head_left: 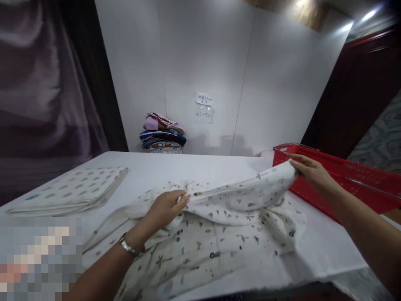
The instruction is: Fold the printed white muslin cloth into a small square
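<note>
A thin white blanket [216, 238] with small grey and dark prints lies rumpled over the front of the table. My left hand [169, 205], with a metal watch band at the wrist, pinches the blanket's upper edge near the middle. Further right, my right hand [308, 169] grips a corner of the same edge and holds it raised. Between both hands the edge is stretched in a slanting line, higher on the right. Loose folds hang below it, and the left part of the cloth spreads toward the front edge.
A folded white cloth with grey cloud prints [75, 186] lies on the left of the white table [219, 167]. A red plastic basket [332, 184] stands at the right, close to my right arm. Several folded textiles [163, 133] are piled by the back wall, beside paper labels [203, 106].
</note>
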`<state>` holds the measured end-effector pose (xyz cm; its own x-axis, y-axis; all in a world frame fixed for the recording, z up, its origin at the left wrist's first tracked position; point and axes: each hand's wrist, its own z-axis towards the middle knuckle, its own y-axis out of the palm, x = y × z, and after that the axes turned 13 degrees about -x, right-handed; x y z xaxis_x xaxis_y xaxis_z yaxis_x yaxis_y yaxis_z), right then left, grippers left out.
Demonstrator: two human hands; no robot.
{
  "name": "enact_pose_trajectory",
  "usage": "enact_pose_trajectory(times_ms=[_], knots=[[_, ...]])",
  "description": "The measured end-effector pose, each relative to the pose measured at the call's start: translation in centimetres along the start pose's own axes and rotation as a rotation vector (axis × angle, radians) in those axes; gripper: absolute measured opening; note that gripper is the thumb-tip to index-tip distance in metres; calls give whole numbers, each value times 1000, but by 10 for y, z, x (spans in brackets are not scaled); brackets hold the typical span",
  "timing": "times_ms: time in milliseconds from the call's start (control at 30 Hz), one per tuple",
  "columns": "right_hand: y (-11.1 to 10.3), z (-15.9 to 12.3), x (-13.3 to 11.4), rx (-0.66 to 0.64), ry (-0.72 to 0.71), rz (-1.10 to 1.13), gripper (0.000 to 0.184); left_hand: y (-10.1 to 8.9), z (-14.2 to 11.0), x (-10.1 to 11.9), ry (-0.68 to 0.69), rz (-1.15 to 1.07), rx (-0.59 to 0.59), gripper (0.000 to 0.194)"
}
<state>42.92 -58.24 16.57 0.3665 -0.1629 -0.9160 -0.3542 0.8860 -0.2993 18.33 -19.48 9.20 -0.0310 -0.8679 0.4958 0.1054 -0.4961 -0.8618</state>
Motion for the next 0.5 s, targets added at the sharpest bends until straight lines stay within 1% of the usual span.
enact_pose_trajectory(times_ms=[67, 133, 200, 233, 333, 400, 433, 500], knots=[[-4, -34, 4, -4, 59, 17, 51, 9, -17, -3, 32, 22, -92, 35], [-6, -68, 7, 11, 127, 26, 51, 21, -31, -7, 52, 64, -197, 27], [-6, -97, 7, 101, 170, 60, 50, 33, -39, -12, 44, 129, -284, 21], [-5, -108, 7, 165, 176, 97, 50, 36, -40, -14, 27, 168, -307, 19], [-3, -128, 4, 381, 128, 247, 49, 38, -34, -18, -45, 257, -308, 16], [-3, -131, 5, 471, 105, 307, 50, 32, -26, -21, -92, 274, -279, 16], [-4, -131, 6, 493, 104, 317, 49, 29, -21, -22, -109, 273, -259, 16], [-7, -129, 12, 480, 128, 322, 48, 23, -15, -25, -136, 261, -216, 16]])
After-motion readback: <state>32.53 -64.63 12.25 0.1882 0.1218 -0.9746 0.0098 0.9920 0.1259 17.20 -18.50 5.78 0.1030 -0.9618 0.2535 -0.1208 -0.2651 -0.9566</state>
